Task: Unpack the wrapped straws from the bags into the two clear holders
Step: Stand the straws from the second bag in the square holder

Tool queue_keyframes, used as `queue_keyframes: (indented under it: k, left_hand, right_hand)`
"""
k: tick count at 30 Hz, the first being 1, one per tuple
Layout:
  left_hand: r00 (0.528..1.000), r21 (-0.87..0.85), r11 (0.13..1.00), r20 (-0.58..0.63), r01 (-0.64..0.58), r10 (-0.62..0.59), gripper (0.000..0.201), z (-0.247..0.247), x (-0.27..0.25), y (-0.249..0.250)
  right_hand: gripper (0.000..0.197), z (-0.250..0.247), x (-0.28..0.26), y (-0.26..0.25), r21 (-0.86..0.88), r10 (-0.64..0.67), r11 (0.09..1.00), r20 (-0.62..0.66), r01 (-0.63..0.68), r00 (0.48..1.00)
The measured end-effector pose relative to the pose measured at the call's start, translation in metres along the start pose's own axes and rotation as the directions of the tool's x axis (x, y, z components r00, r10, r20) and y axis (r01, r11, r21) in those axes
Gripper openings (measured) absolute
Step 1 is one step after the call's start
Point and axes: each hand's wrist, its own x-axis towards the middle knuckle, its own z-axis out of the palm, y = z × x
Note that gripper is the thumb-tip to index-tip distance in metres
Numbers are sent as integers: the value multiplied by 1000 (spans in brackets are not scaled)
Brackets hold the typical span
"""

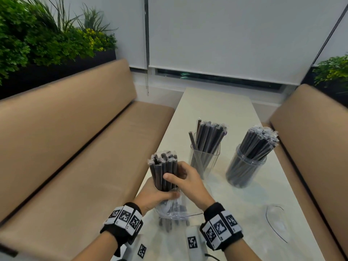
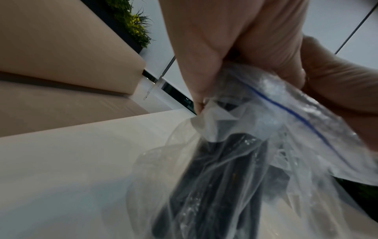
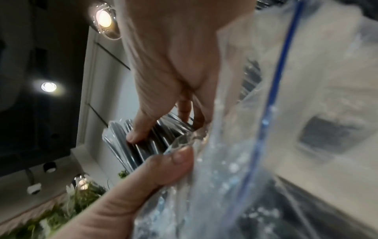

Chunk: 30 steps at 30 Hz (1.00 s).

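Left hand [image 1: 150,194] grips clear zip bag [image 1: 173,210]; right hand [image 1: 188,180] clasps bundle of wrapped dark straws [image 1: 164,172]. Beyond the grip: square clear holder [image 1: 204,161], round clear holder [image 1: 244,166], both stocked.

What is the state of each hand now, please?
Left hand: grips the clear bag around the straw bundle.
Right hand: fingers curled round the straw bundle above the bag.

Head view is dim-ish and flat, soft light with only faint shadows on the worktop [image 1: 212,106], and the benches bow at the frame edges from the wide lens. Both wrist views are smeary: the zip bag [image 3: 266,145] is out of focus, and two ceiling spotlights [image 3: 104,17] flare against a dark ceiling.
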Motion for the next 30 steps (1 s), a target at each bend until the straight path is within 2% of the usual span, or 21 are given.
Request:
queue_keyframes:
  k: [5,12,16,19,23,26,30]
  left_hand:
    - [999,5,1000,-32,17,-16,48,7,-6,1]
    - [998,-25,998,-11,56,-56,41,7,-12,2]
    - [998,-11,998,15,60,-60,37,8,-11,4]
    - [997,11,998,53,62,-63,32,9,-12,6]
    - [996,16,998,62,61,-62,30,9,-14,5]
    - [997,27,998,62,48,-50,26,8,-14,5]
    - [996,-49,998,86,41,-37,38,1,-9,5]
  right_hand:
    - [25,-8,-8,3,15,-58,998,-86,60,995]
    - [29,-20,-8,-2,48,-97,993,-155,106,983]
    - [24,-22,-7,-3,94,-41,994,-82,48,996]
    - [17,-21,-7,2,58,28,998,-18,-27,999]
    - [20,-21,-3,6,6,71,997,16,-71,997]
    - [28,-22,-1,1,16,82,997,-20,-81,996]
    - [15,-40,2,-32,92,39,995,-124,-28,992]
